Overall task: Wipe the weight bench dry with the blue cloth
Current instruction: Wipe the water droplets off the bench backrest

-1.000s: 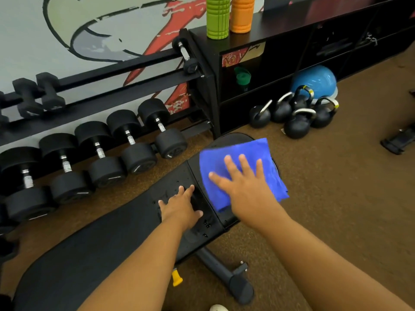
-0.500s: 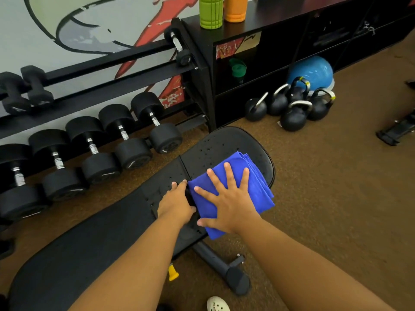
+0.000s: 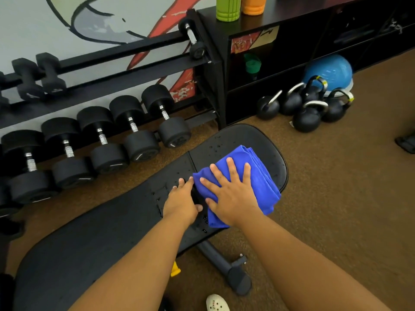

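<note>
- Right hand (image 3: 233, 194) flat, fingers spread, pressing bunched blue microfibre cloth (image 3: 253, 176); left hand (image 3: 180, 202) flat, holding nothing, braces pad.
- Long black padded weight bench (image 3: 107, 232): cloth on far seat end.
- Droplets (image 3: 216, 149) remain; mid-wipe, next sweep far-left.

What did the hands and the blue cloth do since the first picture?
The right hand slid the blue cloth back along the bench toward the person, bunching it and uncovering wet drops at the far end. The left hand stayed resting on the bench beside it. Nothing was picked up or let go.

Perhaps five kettlebells (image 3: 306, 118), two rollers (image 3: 228, 7)
</note>
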`<state>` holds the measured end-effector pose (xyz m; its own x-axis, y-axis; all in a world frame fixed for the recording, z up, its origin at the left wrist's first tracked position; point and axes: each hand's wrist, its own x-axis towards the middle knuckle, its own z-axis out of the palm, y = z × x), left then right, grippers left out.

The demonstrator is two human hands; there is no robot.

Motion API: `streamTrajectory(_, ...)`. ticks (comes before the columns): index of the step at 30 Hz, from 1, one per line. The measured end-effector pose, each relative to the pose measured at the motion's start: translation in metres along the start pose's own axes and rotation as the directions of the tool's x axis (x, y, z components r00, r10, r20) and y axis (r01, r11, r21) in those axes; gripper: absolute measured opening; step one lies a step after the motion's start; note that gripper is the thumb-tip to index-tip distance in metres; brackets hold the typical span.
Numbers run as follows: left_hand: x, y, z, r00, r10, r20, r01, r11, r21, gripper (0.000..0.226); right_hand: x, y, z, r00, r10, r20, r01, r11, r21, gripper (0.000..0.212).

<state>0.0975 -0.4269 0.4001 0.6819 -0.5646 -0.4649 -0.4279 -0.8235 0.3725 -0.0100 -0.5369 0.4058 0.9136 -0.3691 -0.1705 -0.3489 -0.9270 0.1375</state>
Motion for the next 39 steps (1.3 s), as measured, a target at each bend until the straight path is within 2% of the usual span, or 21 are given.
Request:
streamTrajectory(4,-0.001,0.001,0.000,1.000,-0.014,0.006,0.014,1.000,0.005,0.091,-0.015,0.008,0.007,1.000,-0.010,-0.017,0.010,0.999,0.032,0.056)
streamTrajectory(10,0.003,0.001,0.000,1.000,-0.012,0.004,0.012,1.000,0.025,0.091,0.000,0.009,0.002,0.996,0.081,-0.032,-0.081,0.997,0.008,0.056)
streamTrajectory(15,0.004,0.000,0.004,1.000,-0.012,-0.002,0.012,1.000,0.016,0.091,-0.007,0.024,0.006,0.997,-0.074,-0.032,0.075,0.996,0.045,0.057)
streamTrajectory(17,0.004,0.000,0.003,1.000,-0.015,0.008,0.015,1.000,0.013,0.091,-0.020,0.039,0.010,0.992,-0.071,-0.106,0.077,0.995,0.058,0.053)
streamTrajectory(21,0.003,0.003,-0.001,0.999,-0.017,0.033,0.016,0.999,0.034,0.092,-0.014,0.057,0.004,0.980,0.137,-0.147,-0.132,0.990,0.047,0.054)
streamTrajectory(23,0.004,0.006,-0.003,0.998,-0.027,0.051,0.025,0.999,0.034,0.090,0.005,0.050,-0.005,0.954,0.273,-0.125,-0.267,0.962,0.061,0.059)
streamTrajectory(24,0.004,0.008,-0.004,0.998,-0.038,0.056,0.037,0.999,0.024,0.088,0.014,0.044,-0.006,0.949,0.296,-0.105,-0.293,0.955,0.046,0.062)
streamTrajectory(28,0.007,0.019,-0.011,0.997,-0.071,-0.010,0.072,0.997,0.010,0.076,0.008,0.028,0.005,0.984,0.131,-0.117,-0.134,0.991,-0.021,0.060)
streamTrajectory(30,0.008,0.020,-0.014,0.997,-0.066,-0.028,0.067,0.998,0.021,0.073,-0.006,0.037,0.013,0.977,0.141,-0.161,-0.143,0.990,-0.002,0.057)
streamTrajectory(33,0.011,0.017,-0.013,0.998,-0.059,-0.013,0.059,0.997,0.039,0.078,-0.011,0.058,0.009,0.912,0.369,-0.178,-0.355,0.929,0.106,0.054)
streamTrajectory(36,0.013,0.017,-0.007,1.000,-0.028,0.005,0.027,0.996,0.079,0.082,0.002,0.075,-0.003,0.813,0.579,-0.062,-0.539,0.789,0.293,0.057)
streamTrajectory(39,0.014,0.016,-0.005,0.999,0.002,0.036,-0.004,0.998,0.060,0.083,0.005,0.068,-0.007,0.685,0.727,-0.047,-0.646,0.636,0.423,0.060)
